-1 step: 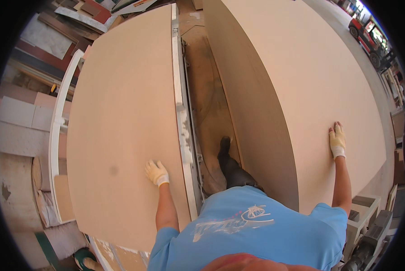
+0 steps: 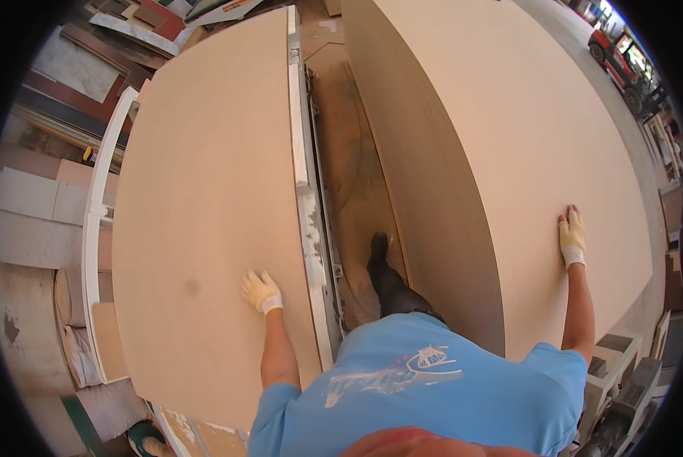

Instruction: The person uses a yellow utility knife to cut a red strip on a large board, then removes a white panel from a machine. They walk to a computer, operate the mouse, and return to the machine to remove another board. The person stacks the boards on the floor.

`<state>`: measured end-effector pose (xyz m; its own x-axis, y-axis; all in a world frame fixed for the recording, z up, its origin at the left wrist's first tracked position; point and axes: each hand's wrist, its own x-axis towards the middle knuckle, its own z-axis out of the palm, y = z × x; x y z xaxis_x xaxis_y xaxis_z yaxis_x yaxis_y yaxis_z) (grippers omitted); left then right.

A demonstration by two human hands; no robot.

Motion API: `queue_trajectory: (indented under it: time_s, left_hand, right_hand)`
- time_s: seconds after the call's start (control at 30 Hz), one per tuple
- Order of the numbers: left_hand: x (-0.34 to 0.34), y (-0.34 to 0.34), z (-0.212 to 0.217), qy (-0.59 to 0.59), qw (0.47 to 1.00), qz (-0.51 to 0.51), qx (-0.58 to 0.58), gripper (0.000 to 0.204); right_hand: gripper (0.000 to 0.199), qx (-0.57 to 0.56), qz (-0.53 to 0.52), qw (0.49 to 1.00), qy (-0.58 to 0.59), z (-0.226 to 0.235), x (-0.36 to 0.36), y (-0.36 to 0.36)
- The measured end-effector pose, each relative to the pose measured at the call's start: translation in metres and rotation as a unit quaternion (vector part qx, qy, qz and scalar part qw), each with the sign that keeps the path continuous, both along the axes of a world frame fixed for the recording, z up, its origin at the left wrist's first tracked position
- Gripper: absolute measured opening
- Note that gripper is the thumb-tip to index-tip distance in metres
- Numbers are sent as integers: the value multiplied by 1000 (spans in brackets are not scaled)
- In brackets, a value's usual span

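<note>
A large tan board (image 2: 204, 175) lies on a white metal frame (image 2: 307, 213) to my left. My left hand (image 2: 261, 292), in a pale yellow work glove, rests flat on it near the inner edge, fingers spread. On my right a tall stack of thin boards (image 2: 433, 175) has a smooth light top sheet (image 2: 532, 152). My gloved right hand (image 2: 572, 238) lies palm down on that sheet, its fingers stretched away from me, with some bare fingertips showing. Neither hand grips anything.
Between frame and stack runs a narrow brown floor gap (image 2: 349, 152), where my leg (image 2: 388, 274) stands. Offcut panels (image 2: 29, 190) lie around the far left. A red forklift (image 2: 619, 65) stands at the far upper right. Grey machinery (image 2: 623, 388) sits at the lower right.
My left hand has shifted very slightly left and my right hand very slightly right. Both still lie on the same boards.
</note>
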<state>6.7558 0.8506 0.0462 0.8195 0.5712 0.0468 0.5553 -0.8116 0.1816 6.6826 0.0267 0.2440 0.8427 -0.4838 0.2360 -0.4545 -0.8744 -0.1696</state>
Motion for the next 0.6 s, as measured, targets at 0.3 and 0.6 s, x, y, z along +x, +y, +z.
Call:
queue_trajectory:
  time_s: [0.3,0.6]
  left_hand:
    - [85,-4,16,58,995,82,23,48]
    - [222,13,28,160,883,442,0,51]
  right_hand:
    - [48,53,2,999,11,-5,313,-8]
    - [41,176,74,981,-46,-7,634,-16]
